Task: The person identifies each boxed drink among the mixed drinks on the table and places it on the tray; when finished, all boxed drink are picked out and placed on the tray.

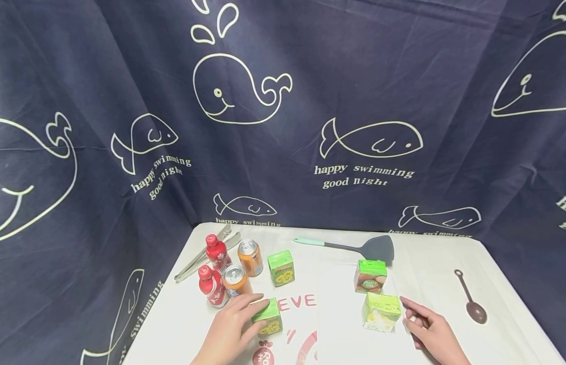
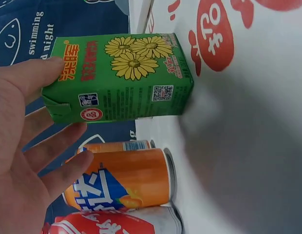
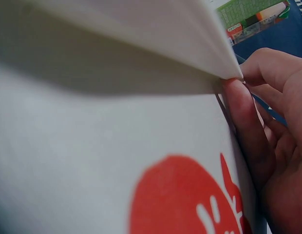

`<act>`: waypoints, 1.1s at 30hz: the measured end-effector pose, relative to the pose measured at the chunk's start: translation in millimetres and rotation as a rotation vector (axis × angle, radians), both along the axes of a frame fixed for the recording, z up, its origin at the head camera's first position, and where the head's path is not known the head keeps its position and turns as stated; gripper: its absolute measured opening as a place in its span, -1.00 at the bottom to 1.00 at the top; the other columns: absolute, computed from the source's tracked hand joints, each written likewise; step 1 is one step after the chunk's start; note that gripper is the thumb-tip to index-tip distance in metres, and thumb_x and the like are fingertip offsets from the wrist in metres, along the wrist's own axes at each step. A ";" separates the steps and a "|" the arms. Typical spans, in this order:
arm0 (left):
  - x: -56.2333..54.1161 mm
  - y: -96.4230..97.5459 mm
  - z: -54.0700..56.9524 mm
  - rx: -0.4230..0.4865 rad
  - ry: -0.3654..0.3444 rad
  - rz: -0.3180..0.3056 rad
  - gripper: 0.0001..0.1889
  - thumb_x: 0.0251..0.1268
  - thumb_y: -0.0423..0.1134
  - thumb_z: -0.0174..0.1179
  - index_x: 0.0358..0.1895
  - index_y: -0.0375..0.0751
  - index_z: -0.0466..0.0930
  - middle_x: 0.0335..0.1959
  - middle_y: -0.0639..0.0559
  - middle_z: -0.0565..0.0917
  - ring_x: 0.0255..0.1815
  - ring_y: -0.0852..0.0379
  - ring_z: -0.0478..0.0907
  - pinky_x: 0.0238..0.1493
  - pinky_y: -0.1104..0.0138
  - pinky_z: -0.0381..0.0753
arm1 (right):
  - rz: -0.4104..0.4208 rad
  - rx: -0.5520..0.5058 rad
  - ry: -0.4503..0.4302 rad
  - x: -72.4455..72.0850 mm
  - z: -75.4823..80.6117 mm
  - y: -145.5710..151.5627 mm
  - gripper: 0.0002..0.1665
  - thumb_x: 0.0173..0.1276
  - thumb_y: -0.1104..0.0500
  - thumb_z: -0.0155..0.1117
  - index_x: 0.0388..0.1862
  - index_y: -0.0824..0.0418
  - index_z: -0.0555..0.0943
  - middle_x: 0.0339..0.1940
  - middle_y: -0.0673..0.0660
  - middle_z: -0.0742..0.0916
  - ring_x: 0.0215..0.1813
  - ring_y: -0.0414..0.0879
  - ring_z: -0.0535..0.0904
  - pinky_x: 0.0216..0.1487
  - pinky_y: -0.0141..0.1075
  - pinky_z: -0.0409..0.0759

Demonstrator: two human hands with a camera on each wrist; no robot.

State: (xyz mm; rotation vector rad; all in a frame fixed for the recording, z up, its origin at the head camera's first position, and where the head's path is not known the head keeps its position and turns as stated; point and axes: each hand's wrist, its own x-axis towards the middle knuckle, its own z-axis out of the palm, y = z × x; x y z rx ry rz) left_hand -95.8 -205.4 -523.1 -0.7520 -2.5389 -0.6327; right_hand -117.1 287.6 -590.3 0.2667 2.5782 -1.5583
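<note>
My left hand (image 1: 234,324) grips a green drink carton (image 2: 117,78) with yellow flowers on it, thumb on one side and fingers behind. Right beside that carton stand an orange soda can (image 2: 126,178) and a red bottle (image 1: 213,287). On the right, my right hand (image 1: 430,329) pinches the edge of a flat white sheet or board (image 3: 156,29) between thumb and fingers. A yellow-green carton (image 1: 381,312) stands just left of the right fingertips, and a green and brown carton (image 1: 371,276) is behind it.
Another flowered carton (image 1: 281,267), a second can (image 1: 250,257) and a second red bottle (image 1: 217,252) stand farther back. Metal tongs (image 1: 196,263) lie behind the bottles. A spatula (image 1: 346,247) lies along the back edge, a brown spoon (image 1: 472,301) at the right.
</note>
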 end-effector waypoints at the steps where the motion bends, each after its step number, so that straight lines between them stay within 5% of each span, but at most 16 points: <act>1: 0.3 -1.2 0.0 0.004 0.012 -0.003 -0.48 0.15 -0.09 0.57 0.22 0.12 0.73 0.18 0.15 0.69 0.19 0.14 0.62 0.09 0.10 0.71 | 0.000 -0.002 0.000 0.0 -0.1 0.0 -0.33 0.41 0.30 0.33 0.49 0.36 0.46 -0.15 0.12 0.61 -0.52 -0.09 0.52 -0.57 -0.24 0.64; 13: 4.1 -7.9 -7.4 0.056 -0.003 -0.049 -0.50 0.15 -0.22 0.57 0.21 0.05 0.74 0.18 0.15 0.67 0.18 0.14 0.62 0.09 0.10 0.72 | 0.002 -0.013 0.034 1.4 -3.0 1.3 -0.34 0.41 0.31 0.36 0.48 0.36 0.48 -0.16 0.12 0.62 -0.53 -0.09 0.52 -0.59 -0.24 0.64; 23: 2.3 -7.6 -11.6 0.178 -0.028 -0.106 -0.49 0.15 -0.34 0.55 0.20 0.01 0.73 0.15 0.16 0.66 0.10 0.16 0.63 0.16 0.44 0.61 | 0.010 0.006 0.023 2.3 -1.0 -0.6 -0.32 0.42 0.31 0.33 0.50 0.37 0.45 -0.13 0.12 0.60 -0.50 -0.11 0.52 -0.58 -0.24 0.65; 33: 1.7 -8.6 -17.5 0.238 -0.103 -0.106 -0.55 0.22 -0.31 0.52 0.19 0.04 0.73 0.14 0.24 0.63 0.11 0.23 0.61 0.10 0.44 0.65 | -0.002 -0.007 0.009 0.4 -1.4 -1.0 -0.30 0.40 0.31 0.33 0.51 0.35 0.45 -0.11 0.13 0.61 -0.50 -0.10 0.52 -0.57 -0.25 0.64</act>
